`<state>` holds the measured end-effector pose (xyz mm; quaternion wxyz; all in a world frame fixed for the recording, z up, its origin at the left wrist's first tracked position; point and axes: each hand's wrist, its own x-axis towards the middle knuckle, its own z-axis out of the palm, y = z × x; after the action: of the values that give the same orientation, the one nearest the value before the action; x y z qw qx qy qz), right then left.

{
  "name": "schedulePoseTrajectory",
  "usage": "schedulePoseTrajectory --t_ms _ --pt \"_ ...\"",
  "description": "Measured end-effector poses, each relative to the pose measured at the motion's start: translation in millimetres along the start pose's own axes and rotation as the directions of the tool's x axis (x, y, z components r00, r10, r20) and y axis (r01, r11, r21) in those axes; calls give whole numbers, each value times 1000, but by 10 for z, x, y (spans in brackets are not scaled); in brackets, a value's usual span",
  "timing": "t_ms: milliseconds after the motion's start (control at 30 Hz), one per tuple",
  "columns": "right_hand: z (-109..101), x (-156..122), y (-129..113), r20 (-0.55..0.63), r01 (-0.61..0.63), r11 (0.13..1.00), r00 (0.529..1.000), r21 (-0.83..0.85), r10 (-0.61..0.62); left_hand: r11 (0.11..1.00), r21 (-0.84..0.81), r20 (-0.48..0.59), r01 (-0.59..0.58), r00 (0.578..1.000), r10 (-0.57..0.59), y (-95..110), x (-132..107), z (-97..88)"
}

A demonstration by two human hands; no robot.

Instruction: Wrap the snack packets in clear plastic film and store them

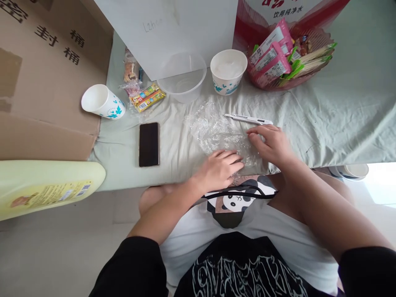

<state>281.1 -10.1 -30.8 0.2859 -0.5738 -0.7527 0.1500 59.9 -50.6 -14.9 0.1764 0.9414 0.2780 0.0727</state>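
A crumpled sheet of clear plastic film [208, 123] lies near the front edge of the cloth-covered table. My left hand [219, 169] rests flat on its near part, fingers spread. At the film's right side, my right hand [270, 142] has thumb and forefinger tips close together on the film. Just beyond the right hand is a white utility knife [247, 119], lying flat. A panda-print bag [238, 202] with black handles is on my lap below the hands, partly hidden by them.
Behind the film stand a clear plastic bowl [185, 82] and a paper cup [228, 74]. A basket [278, 84] of packaged items is at back right. Leftward lie a phone [149, 144], snack packets [147, 97] and a tipped paper cup [103, 102], beside a cardboard box [52, 90] and yellow bottle [49, 185].
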Motion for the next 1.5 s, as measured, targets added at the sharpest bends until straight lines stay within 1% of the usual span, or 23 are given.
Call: schedulePoseTrajectory --t_ms 67,133,167,233,300,367,400,467,567,633,667,700,733,833,867,900,933,1033,1100,1233,1333,1400,1500 --pt "-57 20 28 -36 -55 996 998 68 57 983 -183 -67 7 998 -19 -103 18 -30" --pt "-105 33 64 -61 -104 987 992 126 112 900 -435 -165 33 980 -115 -236 36 -87" --pt "-118 35 83 -68 -112 983 990 145 123 828 -558 -197 53 961 -194 -302 44 -120" --pt "-113 28 117 -67 -76 983 994 169 88 639 -764 -209 87 904 -374 -427 59 -186" --pt "-71 15 132 -40 15 979 999 205 -7 428 -899 -164 93 835 -525 -534 80 -245" --pt "-13 12 113 -5 97 958 995 271 -100 239 -968 -87 77 791 -606 -617 111 -290" --pt "15 18 91 6 121 944 992 307 -129 159 -985 -43 70 788 -614 -647 129 -308" --pt "57 46 31 26 137 921 987 365 -157 35 -996 43 77 821 -570 -679 157 -337" --pt "78 96 -59 64 146 902 980 407 -188 -60 -992 127 113 887 -444 -676 168 -368" --pt "75 106 -95 88 151 892 974 426 -207 -66 -990 137 121 903 -407 -669 157 -381" --pt "75 101 -105 99 146 888 973 436 -208 -56 -991 130 117 896 -424 -674 150 -382" --pt "76 91 -113 109 133 885 973 445 -201 -38 -993 119 114 876 -467 -685 143 -379" --pt "80 79 -121 119 117 885 975 450 -189 -10 -993 104 116 843 -529 -703 137 -370" --pt "100 46 -152 125 70 904 983 423 -134 117 -979 34 167 699 -714 -782 124 -324" --pt "106 43 -165 117 63 911 986 408 -120 163 -968 5 189 667 -745 -807 120 -307" --pt "110 43 -179 101 63 917 989 395 -112 204 -957 -21 206 653 -757 -827 114 -294" --pt "112 46 -190 77 71 921 991 384 -108 240 -946 -41 216 657 -753 -842 107 -284" --pt "111 59 -206 -15 110 932 994 346 -112 329 -917 -78 227 705 -705 -859 89 -271" --pt "108 58 -199 -43 125 946 992 298 -118 368 -902 -103 223 719 -687 -863 86 -266" --pt "105 27 -166 -14 145 968 989 203 -145 372 -902 -109 220 718 -688 -880 101 -259" --pt "107 -3 -149 49 60 984 996 170 -69 363 -900 -93 242 706 -702 -885 110 -268" --pt "114 -16 -146 80 -11 989 997 147 0 377 -894 -111 243 695 -711 -883 113 -275" --pt "132 -15 -139 52 -25 994 998 102 20 409 -885 -161 221 680 -715 -878 113 -281"
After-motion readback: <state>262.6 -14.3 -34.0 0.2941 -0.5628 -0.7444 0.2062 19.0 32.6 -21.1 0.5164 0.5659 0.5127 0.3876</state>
